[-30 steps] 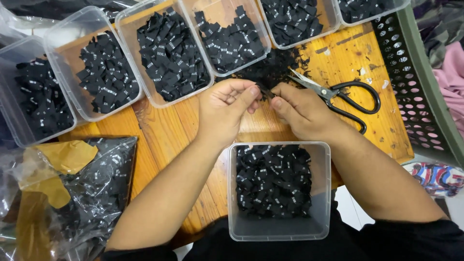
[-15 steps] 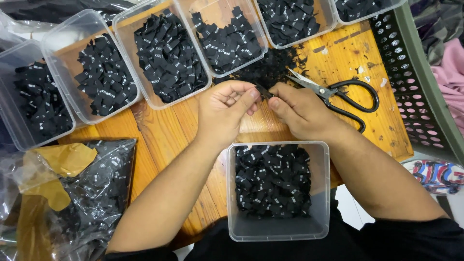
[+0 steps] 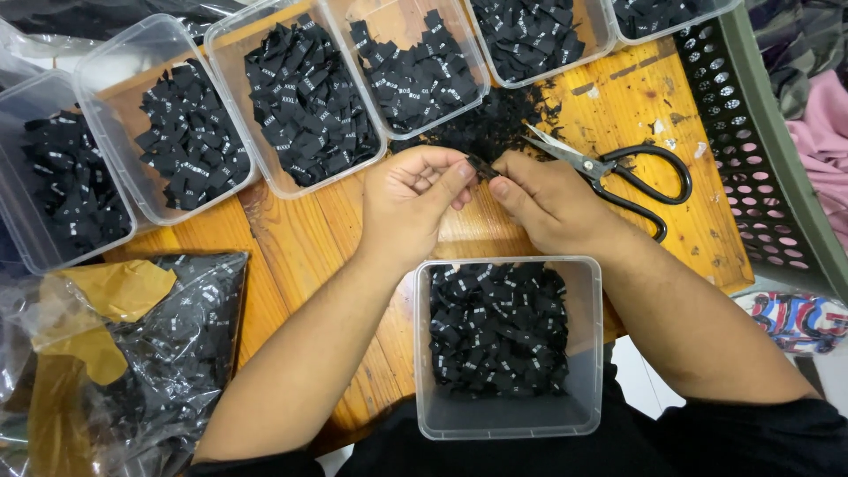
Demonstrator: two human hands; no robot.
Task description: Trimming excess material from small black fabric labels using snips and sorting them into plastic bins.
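Observation:
My left hand [image 3: 415,199] and my right hand [image 3: 539,199] meet over the wooden table [image 3: 291,238], and together their fingertips pinch one small black fabric label [image 3: 482,167]. Just beyond them lies a loose pile of black labels [image 3: 495,124]. Below my hands, at the table's near edge, stands a clear plastic tub [image 3: 508,415] partly filled with black labels. Black-handled scissors [image 3: 618,172] lie open right of my right hand, touching neither hand.
Several clear tubs of black labels [image 3: 305,97] line the far side of the table. A clear plastic bag of labels with brown paper [image 3: 141,344] sits at the left. A dark perforated basket [image 3: 760,150] with clothing borders the right edge.
The view has shifted slightly. My hands stay together at the same spot, with the fingers working the small label between them.

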